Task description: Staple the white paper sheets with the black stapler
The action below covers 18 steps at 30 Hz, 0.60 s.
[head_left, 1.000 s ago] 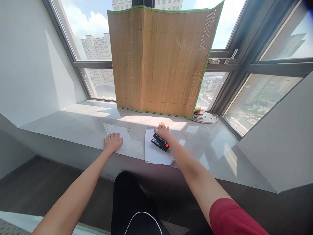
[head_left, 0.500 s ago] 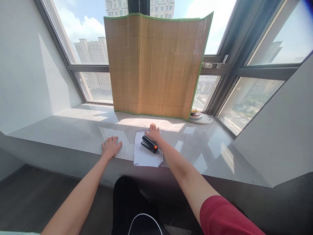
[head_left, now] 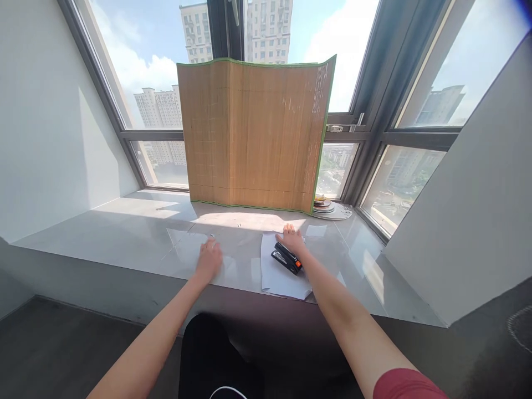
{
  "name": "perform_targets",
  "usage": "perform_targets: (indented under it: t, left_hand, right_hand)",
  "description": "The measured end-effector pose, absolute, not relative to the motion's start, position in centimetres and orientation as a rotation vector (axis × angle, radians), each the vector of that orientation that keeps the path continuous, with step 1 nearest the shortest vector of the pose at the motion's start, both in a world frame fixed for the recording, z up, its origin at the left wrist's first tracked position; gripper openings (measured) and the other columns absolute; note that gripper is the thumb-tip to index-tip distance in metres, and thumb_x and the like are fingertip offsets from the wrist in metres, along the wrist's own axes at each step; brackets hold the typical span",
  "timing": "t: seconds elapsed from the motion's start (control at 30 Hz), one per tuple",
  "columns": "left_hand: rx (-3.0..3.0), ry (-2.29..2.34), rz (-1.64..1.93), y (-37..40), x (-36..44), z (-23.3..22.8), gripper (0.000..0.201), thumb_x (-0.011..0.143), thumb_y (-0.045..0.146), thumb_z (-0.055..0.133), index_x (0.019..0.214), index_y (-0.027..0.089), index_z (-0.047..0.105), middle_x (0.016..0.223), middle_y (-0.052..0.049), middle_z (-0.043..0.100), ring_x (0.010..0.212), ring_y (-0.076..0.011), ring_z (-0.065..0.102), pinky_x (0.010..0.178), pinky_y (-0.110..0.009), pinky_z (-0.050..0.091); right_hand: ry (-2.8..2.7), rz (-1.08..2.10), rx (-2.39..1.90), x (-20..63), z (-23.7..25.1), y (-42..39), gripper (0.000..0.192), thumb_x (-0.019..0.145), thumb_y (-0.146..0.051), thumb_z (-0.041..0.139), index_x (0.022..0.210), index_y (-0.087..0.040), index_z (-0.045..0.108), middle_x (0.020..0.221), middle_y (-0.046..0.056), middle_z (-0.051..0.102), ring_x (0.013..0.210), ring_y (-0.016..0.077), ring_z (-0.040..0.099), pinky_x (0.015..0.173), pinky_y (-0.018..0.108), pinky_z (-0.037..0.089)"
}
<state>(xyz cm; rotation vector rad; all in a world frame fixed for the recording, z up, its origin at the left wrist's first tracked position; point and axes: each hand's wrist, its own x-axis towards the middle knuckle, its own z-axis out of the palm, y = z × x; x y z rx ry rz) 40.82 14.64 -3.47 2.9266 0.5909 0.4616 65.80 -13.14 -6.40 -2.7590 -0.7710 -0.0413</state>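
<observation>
A stack of white paper (head_left: 282, 284) lies near the front edge of the grey windowsill. On top of it rests a black stapler (head_left: 286, 258) with an orange part at one end. My right hand (head_left: 292, 239) lies flat at the paper's far edge, fingers stretched out, just beyond the stapler and not gripping it. To the left, my left hand (head_left: 210, 258) touches the sill with its fingers bent and drawn together. Tiny dark bits show by its fingertips; whether anything is pinched there is hidden.
A bamboo mat (head_left: 253, 138) with green edging stands against the window. Beside it sits a stack of plates (head_left: 328, 209) in the right corner. Two tiny staple-like bits (head_left: 239, 225) lie on the windowsill (head_left: 124, 244), whose front edge drops off before my knees.
My right hand and the paper with the stapler have slid right along the sill. My left hand has moved right, and its spread fingers have curled together. The view has tilted up slightly.
</observation>
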Motion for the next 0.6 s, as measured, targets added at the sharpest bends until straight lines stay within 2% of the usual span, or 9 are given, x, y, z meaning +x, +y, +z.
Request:
perform_targets:
  t: [0.03,0.07,0.17,0.27,0.33,0.4,0.47,0.53,0.6]
  left_hand:
    - [2.942,0.398,0.463,12.1,42.2,-3.5,0.049,0.102,0.024,0.033,0.142,0.017,0.06,0.161,-0.014,0.045,0.151,-0.0264,0.038,0.127,-0.046,0.028]
    - [2.911,0.123,0.486,9.7,43.6,-3.7,0.05,0.103,0.025,0.032,0.148,0.019,0.055,0.164,-0.011,0.041,0.153,-0.0236,0.036,0.127,-0.043,0.028]
    - [2.812,-0.174,0.415,4.3,46.8,-4.6,0.053,0.103,0.025,0.033,0.154,0.022,0.048,0.167,-0.009,0.038,0.159,-0.0247,0.025,0.13,-0.049,0.022]
    - [2.814,-0.049,0.229,2.7,48.3,-5.8,0.054,0.103,0.036,0.041,0.154,0.02,0.048,0.167,-0.013,0.036,0.157,-0.0306,0.029,0.128,-0.055,0.022]
    - [2.828,-0.014,0.2,3.0,48.6,-6.4,0.057,0.103,0.042,0.042,0.155,0.021,0.048,0.168,-0.013,0.035,0.157,-0.0312,0.029,0.128,-0.054,0.021]
    - [2.84,-0.009,0.233,3.5,48.5,-6.7,0.057,0.103,0.043,0.041,0.155,0.022,0.048,0.168,-0.012,0.036,0.156,-0.0302,0.03,0.128,-0.052,0.02]
    - [2.848,-0.007,0.264,3.6,48.5,-6.7,0.057,0.102,0.042,0.041,0.154,0.021,0.049,0.167,-0.012,0.038,0.155,-0.0296,0.032,0.128,-0.051,0.021]
    - [2.857,0.007,0.273,3.4,48.4,-6.5,0.057,0.102,0.042,0.041,0.154,0.019,0.05,0.166,-0.014,0.039,0.155,-0.0295,0.033,0.128,-0.049,0.022]
    - [2.874,0.037,0.261,3.0,48.5,-6.3,0.058,0.102,0.041,0.04,0.154,0.017,0.049,0.166,-0.016,0.039,0.155,-0.0296,0.033,0.128,-0.048,0.023]
  right_hand:
    - [-0.77,-0.047,-2.702,65.8,-6.3,-13.1,0.074,0.104,-0.056,0.036,0.164,-0.014,0.027,0.172,0.019,0.017,0.161,0.0304,0.011,0.126,0.061,0.011]
    - [-0.759,-0.051,-2.639,65.7,-6.0,-13.0,0.074,0.103,-0.056,0.039,0.163,-0.013,0.029,0.171,0.02,0.018,0.161,0.031,0.012,0.126,0.061,0.01]
    - [-0.626,-0.044,-2.388,66.1,-4.9,-13.4,0.071,0.102,-0.054,0.041,0.16,-0.014,0.035,0.17,0.02,0.023,0.16,0.0305,0.014,0.127,0.06,0.008]
    - [-0.488,-0.063,-2.162,66.7,-3.4,-14.5,0.062,0.104,-0.048,0.031,0.156,-0.017,0.042,0.167,0.017,0.031,0.158,0.0266,0.023,0.123,0.054,0.027]
    - [-0.479,-0.116,-2.107,66.6,-2.6,-15.7,0.058,0.104,-0.045,0.027,0.151,-0.018,0.047,0.162,0.016,0.04,0.154,0.0245,0.033,0.116,0.047,0.039]
    - [-0.538,-0.164,-2.065,65.6,-2.3,-17.1,0.052,0.104,-0.044,0.029,0.139,-0.02,0.058,0.148,0.014,0.057,0.14,0.0246,0.05,0.109,0.042,0.046]
    - [-0.679,-0.177,-2.016,63.5,-2.8,-18.8,0.045,0.102,-0.049,0.036,0.118,-0.022,0.069,0.121,0.01,0.07,0.115,0.0253,0.063,0.1,0.04,0.051]
    - [-0.828,-0.197,-2.009,60.8,-3.8,-20.4,0.042,0.1,-0.057,0.046,0.104,-0.023,0.071,0.101,0.007,0.071,0.096,0.025,0.065,0.091,0.039,0.052]
    - [-0.867,-0.283,-2.077,58.1,-5.0,-21.6,0.043,0.093,-0.063,0.06,0.107,-0.024,0.07,0.097,0.006,0.068,0.093,0.0255,0.063,0.089,0.04,0.051]
